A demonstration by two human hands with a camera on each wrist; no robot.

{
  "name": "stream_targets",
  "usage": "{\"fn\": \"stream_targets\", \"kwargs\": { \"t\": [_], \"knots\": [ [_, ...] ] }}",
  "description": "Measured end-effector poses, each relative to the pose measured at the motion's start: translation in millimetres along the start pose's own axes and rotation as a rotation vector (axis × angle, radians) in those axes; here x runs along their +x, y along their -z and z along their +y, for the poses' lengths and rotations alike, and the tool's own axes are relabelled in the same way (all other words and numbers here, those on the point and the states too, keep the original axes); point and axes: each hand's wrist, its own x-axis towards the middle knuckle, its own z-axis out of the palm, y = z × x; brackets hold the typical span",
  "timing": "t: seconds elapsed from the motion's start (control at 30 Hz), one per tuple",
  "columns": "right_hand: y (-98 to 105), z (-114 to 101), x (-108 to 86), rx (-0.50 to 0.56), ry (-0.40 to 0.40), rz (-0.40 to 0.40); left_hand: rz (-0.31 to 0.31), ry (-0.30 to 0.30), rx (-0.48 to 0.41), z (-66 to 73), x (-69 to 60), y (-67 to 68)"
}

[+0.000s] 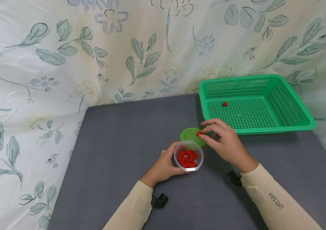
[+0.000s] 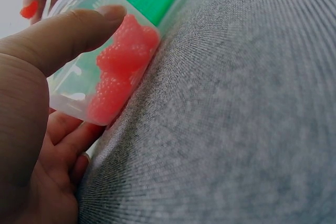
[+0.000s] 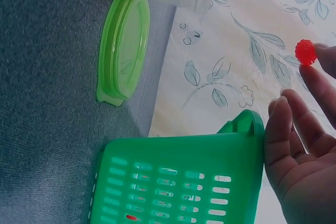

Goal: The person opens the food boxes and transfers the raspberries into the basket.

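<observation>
A clear plastic tub [image 1: 199,159] stands on the grey table, its lower part filled with several red raspberries [image 1: 188,158]. My left hand [image 1: 167,163] grips the tub from its left side, thumb in front and fingers behind. Between thumb and forefinger my right hand [image 1: 227,143] pinches one raspberry [image 3: 305,52], held just beyond the tub's rim, above the green lid [image 1: 186,133]. That lid lies flat on the table behind the tub. One more raspberry [image 1: 224,104] lies in the green basket [image 1: 254,130], left of its middle.
The slotted green basket takes up the back right of the grey table [image 1: 117,143], close to my right hand. Behind the table hangs a floral curtain [image 1: 140,41]. Dark wrist-worn devices [image 1: 159,201] sit at both sleeves.
</observation>
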Motion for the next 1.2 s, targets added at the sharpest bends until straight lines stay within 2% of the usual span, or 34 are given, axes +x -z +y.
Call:
{"fn": "stream_targets", "kwargs": {
  "t": [0.37,0.67,1.03,1.2],
  "knots": [
    [3.8,5.6,4.3,0.015,-0.032,0.031,0.004,0.000,-0.016,-0.9,-0.5,0.8],
    [7.8,11.5,5.3,0.004,-0.060,0.040,0.004,0.017,0.011,-2.4,-1.0,0.6],
    [12.9,20.1,6.7,-0.067,-0.051,0.083,0.003,0.031,0.005,-2.5,-0.9,0.6],
    [16.8,24.3,7.1,-0.140,-0.033,0.092,0.001,0.027,0.007,-2.3,-0.4,0.9]
  ]
}}
